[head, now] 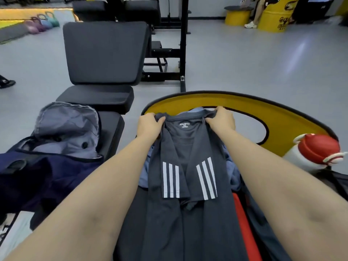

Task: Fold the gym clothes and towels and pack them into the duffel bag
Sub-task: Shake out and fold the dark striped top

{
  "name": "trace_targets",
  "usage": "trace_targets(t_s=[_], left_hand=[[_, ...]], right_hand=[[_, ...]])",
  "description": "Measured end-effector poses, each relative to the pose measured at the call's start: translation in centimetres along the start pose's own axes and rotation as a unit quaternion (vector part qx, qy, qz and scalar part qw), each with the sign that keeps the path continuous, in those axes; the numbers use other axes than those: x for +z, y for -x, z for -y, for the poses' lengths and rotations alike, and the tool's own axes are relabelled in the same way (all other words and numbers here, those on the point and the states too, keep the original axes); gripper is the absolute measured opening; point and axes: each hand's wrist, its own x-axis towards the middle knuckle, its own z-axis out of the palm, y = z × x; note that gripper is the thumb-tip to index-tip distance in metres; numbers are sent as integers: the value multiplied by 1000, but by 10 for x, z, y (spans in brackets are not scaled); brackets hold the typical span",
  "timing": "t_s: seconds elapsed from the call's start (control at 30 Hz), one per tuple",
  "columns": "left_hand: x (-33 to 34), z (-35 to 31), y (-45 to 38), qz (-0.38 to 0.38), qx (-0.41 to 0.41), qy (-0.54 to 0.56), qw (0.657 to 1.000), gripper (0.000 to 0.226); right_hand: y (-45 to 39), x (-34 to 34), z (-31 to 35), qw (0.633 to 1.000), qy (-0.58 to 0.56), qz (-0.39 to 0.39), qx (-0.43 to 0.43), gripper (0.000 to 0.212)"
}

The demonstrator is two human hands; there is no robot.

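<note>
A dark grey sports shirt lies lengthwise in front of me, both sleeves with white stripes folded inward over its middle. My left hand grips the left shoulder by the collar. My right hand grips the right shoulder. Beneath the shirt lie a blue garment and a red one. The navy duffel bag stands open on the left, its grey-lined flap turned up.
A yellow curved seat back with a black rim rises just past my hands. A white bottle with a red lid lies at the right. A black padded gym bench stands beyond the bag. Kettlebells sit far left.
</note>
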Motion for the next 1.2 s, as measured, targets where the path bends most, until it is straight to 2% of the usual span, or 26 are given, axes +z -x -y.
trace_targets(t_s=[0.13, 0.27, 0.37, 0.47, 0.6, 0.7, 0.9, 1.07, 1.2], left_hand=[[2, 10, 16, 28, -17, 28, 999, 37], [6, 25, 47, 88, -38, 47, 994, 45], [11, 36, 83, 108, -26, -3, 994, 71], [21, 43, 120, 133, 31, -95, 986, 63], [33, 50, 176, 213, 102, -173, 956, 57], [35, 55, 217, 247, 118, -220, 936, 56], [32, 66, 288, 323, 104, -243, 909, 57], [28, 81, 345, 344, 75, -224, 909, 56], [24, 95, 385, 340, 90, -243, 904, 56]], right_hand=[[16, 4, -11, 1000, -25, 10, -15, 58], [51, 11, -24, 999, -2, 27, -37, 74], [84, 18, -39, 994, 67, 28, -87, 64], [120, 27, -54, 985, 78, 59, -139, 53], [173, 33, -74, 974, 120, 105, -163, 55], [210, 30, -87, 964, 151, 140, -168, 57], [277, 18, -110, 944, 205, 182, -184, 57], [330, 14, -132, 928, 243, 209, -190, 57], [370, 12, -148, 920, 262, 222, -190, 56]])
